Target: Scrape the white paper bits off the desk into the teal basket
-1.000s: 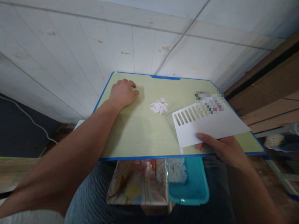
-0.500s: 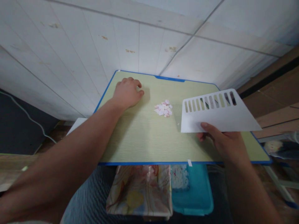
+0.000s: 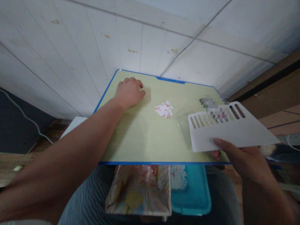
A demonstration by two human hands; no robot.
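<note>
My right hand point(image 3: 236, 154) grips a white flat sheet point(image 3: 222, 136) by its near edge, thumb on top and fingers beneath. A row of long slots runs along the sheet's far side. It is tilted above the right part of the table. Farther left, my left hand point(image 3: 130, 92) rests on the pale green tabletop point(image 3: 131, 134), fingers loosely curved, thumb and forefinger apart with nothing visible between them. Between the two hands lies a small pile of pinkish-white paper scraps point(image 3: 164, 109).
A patterned cloth-lined box point(image 3: 138, 200) and a turquoise plastic tray point(image 3: 197, 193) with white bits sit below the table's blue front edge. The far side meets a white panelled wall point(image 3: 150, 47) with a grey cable point(image 3: 193, 40). A blurred-out patch point(image 3: 212, 104) lies beyond the sheet.
My right hand has moved the slotted sheet to the right and nearer to me, uncovering more of the table behind it. My left hand and the paper scraps have stayed put.
</note>
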